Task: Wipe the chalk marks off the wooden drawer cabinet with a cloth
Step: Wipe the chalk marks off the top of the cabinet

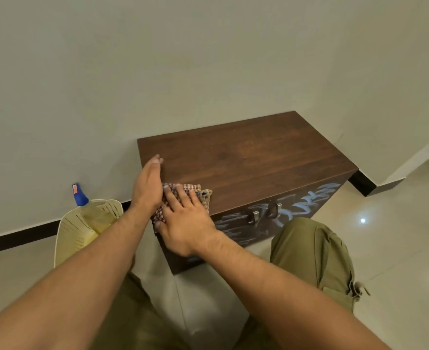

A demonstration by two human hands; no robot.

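Pressing a checked cloth (200, 192) flat onto the near left corner of the wooden cabinet (246, 157), the right hand (185, 219) lies on it with fingers straight and spread. That is a wide, open grip with nothing pinched. The left hand (148, 183) stands edge-on just beside the cloth, fingers straight and together, its side touching the cabinet top; this grip is also open and holds nothing.

Location: the cloth sits on the top surface, one edge reaching the front corner. The chalk marks (306, 202) are pale blue scribbles across the cabinet's front face, around two metal handles (255, 216). No marks are visible on the top.

Handling, as a judgement:
- The cloth is soft, light and limp, and seems folded. It would bunch if pushed by the fingertips alone, so gather it into a pad under the palm, thumb tucked round one edge.
- The cabinet looks heavy and stiff and stands on the floor (397, 236). It probably needs no bracing.
- The handles will likely snag the cloth, so work around them.

Writing: the chalk strokes are loops and zigzags — no word can be read. A cream basket (77, 231) at left holds a spray bottle (81, 197) with a blue cap; its small orange tag is too small to read. No brand is visible anywhere.
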